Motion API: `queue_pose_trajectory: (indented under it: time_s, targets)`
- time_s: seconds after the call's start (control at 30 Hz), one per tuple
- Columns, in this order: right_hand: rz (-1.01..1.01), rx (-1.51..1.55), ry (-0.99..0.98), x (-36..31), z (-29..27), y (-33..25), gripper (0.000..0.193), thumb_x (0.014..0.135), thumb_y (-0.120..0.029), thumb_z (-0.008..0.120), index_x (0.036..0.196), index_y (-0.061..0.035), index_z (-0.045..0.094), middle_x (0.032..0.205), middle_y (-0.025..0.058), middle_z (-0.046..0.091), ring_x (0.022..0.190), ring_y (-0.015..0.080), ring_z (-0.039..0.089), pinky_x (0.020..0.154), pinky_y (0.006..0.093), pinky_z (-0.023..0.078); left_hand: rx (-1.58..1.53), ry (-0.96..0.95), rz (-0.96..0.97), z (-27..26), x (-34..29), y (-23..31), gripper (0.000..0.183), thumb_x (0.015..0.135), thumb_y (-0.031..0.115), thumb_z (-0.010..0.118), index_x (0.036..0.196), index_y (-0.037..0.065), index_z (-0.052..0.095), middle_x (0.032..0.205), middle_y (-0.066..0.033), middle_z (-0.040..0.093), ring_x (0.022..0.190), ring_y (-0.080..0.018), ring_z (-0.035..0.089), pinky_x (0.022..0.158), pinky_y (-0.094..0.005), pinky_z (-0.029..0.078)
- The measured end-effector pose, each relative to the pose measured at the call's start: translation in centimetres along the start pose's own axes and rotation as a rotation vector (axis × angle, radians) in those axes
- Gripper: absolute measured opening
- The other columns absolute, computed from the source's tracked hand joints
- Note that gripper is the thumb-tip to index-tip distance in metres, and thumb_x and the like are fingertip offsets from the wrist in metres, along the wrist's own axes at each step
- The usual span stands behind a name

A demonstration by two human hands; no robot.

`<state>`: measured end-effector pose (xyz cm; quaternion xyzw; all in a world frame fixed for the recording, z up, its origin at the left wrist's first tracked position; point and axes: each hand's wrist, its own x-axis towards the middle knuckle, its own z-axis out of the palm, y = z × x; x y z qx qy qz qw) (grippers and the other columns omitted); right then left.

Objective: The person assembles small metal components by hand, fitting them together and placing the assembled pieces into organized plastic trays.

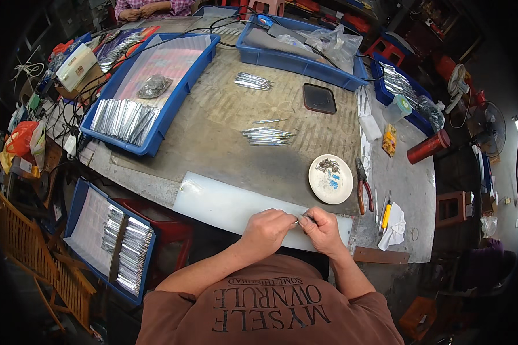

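Note:
Above the white plastic board (213,201) at the table's near edge, my left hand (269,231) and my right hand (322,231) meet with their fingers pinched. A small metal piece (297,222) shows between the fingertips; most of it is hidden, so its full shape cannot be told. Beyond the board lies a bundle of thin silvery metal rods (269,137), with one or two lying apart from it. Farther off is a second bundle of rods (253,81). A cream plate (322,192) with small metal bits and blue pieces sits ahead of my right hand.
Pliers (364,187), a yellow-handled tool (385,215) and a white cloth (393,230) lie to the right, near a red cylinder (429,147). Blue trays (181,86) hold more rods; another stands lower left (86,230). A black dish (319,99) lies farther back. Someone sits across the table.

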<state>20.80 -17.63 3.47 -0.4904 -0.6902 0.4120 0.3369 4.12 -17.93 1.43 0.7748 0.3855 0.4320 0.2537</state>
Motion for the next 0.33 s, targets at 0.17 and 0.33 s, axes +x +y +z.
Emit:
queue_pose_trajectory:
  time_s: [0.17, 0.33]
  targets:
    - [-0.379, -0.188, 0.029, 1.0, -0.4, 0.3, 0.017, 0.073, -0.011, 0.060, 0.068, 0.0011, 0.049, 0.059, 0.0123, 0.050, 0.051, 0.0272, 0.050, 0.047, 0.0332, 0.037, -0.372, -0.056, -0.330, -0.3, 0.2, 0.4, 0.008, 0.074, 0.004, 0.059, 0.081, -0.001, 0.059, 0.069, -0.0101, 0.058, 0.061, -0.0176, 0.056, 0.054, -0.0259, 0.043]
    - [-0.159, -0.115, 0.022, -0.1, 0.2, 0.5, 0.018, 0.076, -0.015, 0.059, 0.070, -0.0007, 0.050, 0.061, 0.0117, 0.052, 0.053, 0.0239, 0.050, 0.048, 0.0345, 0.038, -0.404, -0.073, -0.353, -0.4, 0.0, 0.6, 0.009, 0.076, 0.005, 0.059, 0.083, -0.001, 0.060, 0.072, -0.0087, 0.061, 0.061, -0.0181, 0.057, 0.055, -0.0255, 0.044]
